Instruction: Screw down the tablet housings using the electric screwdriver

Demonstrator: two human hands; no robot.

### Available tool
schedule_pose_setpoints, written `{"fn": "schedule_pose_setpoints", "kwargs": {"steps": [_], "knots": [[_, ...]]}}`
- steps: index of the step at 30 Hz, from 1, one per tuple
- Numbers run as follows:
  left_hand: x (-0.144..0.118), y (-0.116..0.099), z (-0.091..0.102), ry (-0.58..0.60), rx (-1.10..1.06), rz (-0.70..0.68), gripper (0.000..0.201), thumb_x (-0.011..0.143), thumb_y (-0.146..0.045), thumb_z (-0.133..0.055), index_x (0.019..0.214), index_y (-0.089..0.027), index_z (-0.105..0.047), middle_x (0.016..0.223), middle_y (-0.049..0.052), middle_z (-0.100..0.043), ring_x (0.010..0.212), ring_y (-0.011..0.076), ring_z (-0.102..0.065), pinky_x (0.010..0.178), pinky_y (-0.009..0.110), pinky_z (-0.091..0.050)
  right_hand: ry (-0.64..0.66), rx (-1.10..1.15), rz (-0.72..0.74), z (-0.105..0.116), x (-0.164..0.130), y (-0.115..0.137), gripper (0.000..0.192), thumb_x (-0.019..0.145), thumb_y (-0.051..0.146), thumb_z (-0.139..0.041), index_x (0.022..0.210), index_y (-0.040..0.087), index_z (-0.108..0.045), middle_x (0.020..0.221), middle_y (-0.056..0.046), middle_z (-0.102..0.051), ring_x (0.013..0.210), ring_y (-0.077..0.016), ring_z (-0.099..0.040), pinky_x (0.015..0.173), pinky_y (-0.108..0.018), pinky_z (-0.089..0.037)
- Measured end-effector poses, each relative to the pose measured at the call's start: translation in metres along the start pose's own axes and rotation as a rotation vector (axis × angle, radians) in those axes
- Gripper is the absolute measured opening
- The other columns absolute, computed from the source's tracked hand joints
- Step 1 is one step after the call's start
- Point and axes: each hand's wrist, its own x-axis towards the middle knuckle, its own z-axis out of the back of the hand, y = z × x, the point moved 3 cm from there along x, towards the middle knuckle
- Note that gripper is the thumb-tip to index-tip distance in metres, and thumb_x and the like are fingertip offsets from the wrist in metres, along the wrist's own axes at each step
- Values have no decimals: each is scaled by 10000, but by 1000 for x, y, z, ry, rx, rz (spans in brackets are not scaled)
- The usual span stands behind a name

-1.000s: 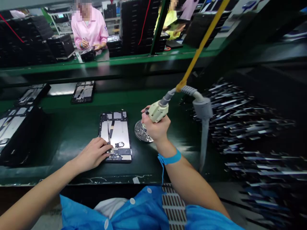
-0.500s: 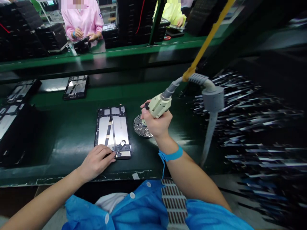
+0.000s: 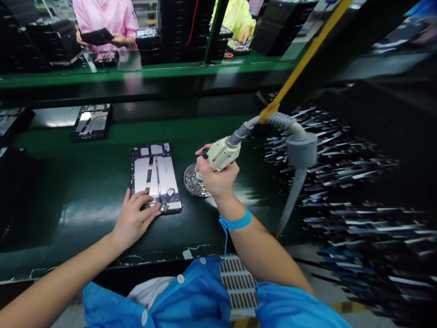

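The left hand lies flat, fingers spread, pinning the open tablet chassis at centre bench, while the right hand, closed around the suspended electric screwdriver, dips its tip to the round screw tray at the chassis's three o'clock.

The open tablet shows bright, smooth metal plates, while the screwdriver has a matt cream plastic body. The round dish looks like perforated metal (dull grey), and the green bench is glossy and scuffed.
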Motion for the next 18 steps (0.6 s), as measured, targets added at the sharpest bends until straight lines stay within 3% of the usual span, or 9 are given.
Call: {"fn": "schedule_pose_setpoints", "kwargs": {"steps": [5, 9, 18], "knots": [[21, 16, -13, -19, -44, 3, 173, 1002, -273, -628, 1110, -239, -759, 1136, 92, -703, 1195, 285, -650, 1142, 697, -342, -71, -11, -1, 1, 3, -2, 231, 825, 278, -716, 1043, 234, -652, 911, -22, -722, 773, -196, -729, 660, -372, -637], [17, 18, -13, 25, -93, 17, 238, 1010, -206, -590, 1191, -264, -734, 1192, 95, -688, 1279, 301, -609, 1150, 703, -340, -75, -30, -12, -2, 6, -5, 235, 831, 297, -701, 1046, 245, -622, 910, -14, -710, 666, -158, -686, 572, -333, -609], [17, 20, -9, -6, -200, 19, 182, 1001, -198, -613, 1126, -235, -740, 1185, 76, -712, 1271, 290, -635, 1184, 707, -313, -98, -37, -48, -8, 10, -15, 239, 810, 297, -710, 1025, 237, -624, 859, 1, -696, 550, -126, -640, 517, -305, -575]]}}
